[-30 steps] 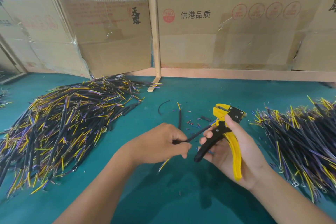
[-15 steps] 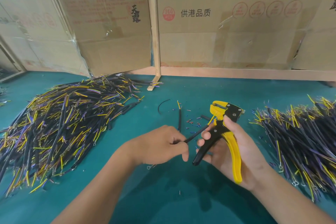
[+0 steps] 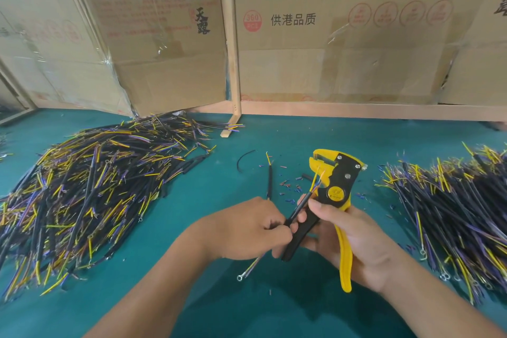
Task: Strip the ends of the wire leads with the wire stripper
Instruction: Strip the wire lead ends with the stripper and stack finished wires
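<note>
Wire lead [image 3: 297, 210], a black-sheathed cable with thin yellow and purple conductors at its far end, lies between the two hands above the middle of the counter [image 3: 274, 310]. Left hand [image 3: 247, 228] pinches the sheath with curled fingers; its near tail, ending in a ring terminal [image 3: 240, 278], hangs below that hand. Right hand [image 3: 354, 233] is wrapped round the handles of the wire stripper [image 3: 336, 186], the thumb on the black body; the handles are spread, so the squeeze is judged not yet made. The conductor tips reach the yellow head, but whether they sit between the blades cannot be told. Likely faults: a conductor resting beside the blades goes unstripped; a lead fed too deep loses too much insulation or strands; a loose left-hand pinch lets the sheath slip when the tool pulls. Open counter lies near the person and between the hands and the far cardboard boxes [image 3: 343, 35]; wire piles flank it left [image 3: 90, 195] and right [image 3: 452, 208], the right one close to the tool hand. Stripped insulation bits [image 3: 288, 185] litter the middle.
</note>
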